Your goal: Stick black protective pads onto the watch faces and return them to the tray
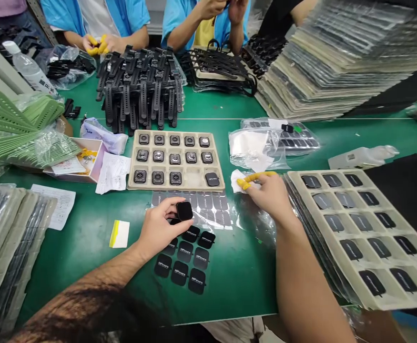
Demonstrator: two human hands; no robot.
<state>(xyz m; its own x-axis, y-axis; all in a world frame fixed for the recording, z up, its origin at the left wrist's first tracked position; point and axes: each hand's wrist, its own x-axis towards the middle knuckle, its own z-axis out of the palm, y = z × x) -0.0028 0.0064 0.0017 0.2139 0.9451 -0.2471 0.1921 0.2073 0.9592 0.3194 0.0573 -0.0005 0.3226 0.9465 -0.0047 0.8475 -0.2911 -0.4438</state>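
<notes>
Between the thumb and fingers of my left hand is a black square smartwatch body, its dark screen facing up. Under and in front of that hand lie several black printed screen films on a clear sheet. My right hand, with yellow covers on two fingers, pinches a crumpled white wipe against the table. A beige tray beyond my left hand holds watch bodies in its pockets; one pocket in the front row has none. A sheet of grey films lies just before the tray.
To the right, a stack of trays carries black film-covered pieces. Black watches with straps are heaped at the back. A tall tray stack leans at back right, a plastic bottle below it. Green straps lie left. Two co-workers sit opposite.
</notes>
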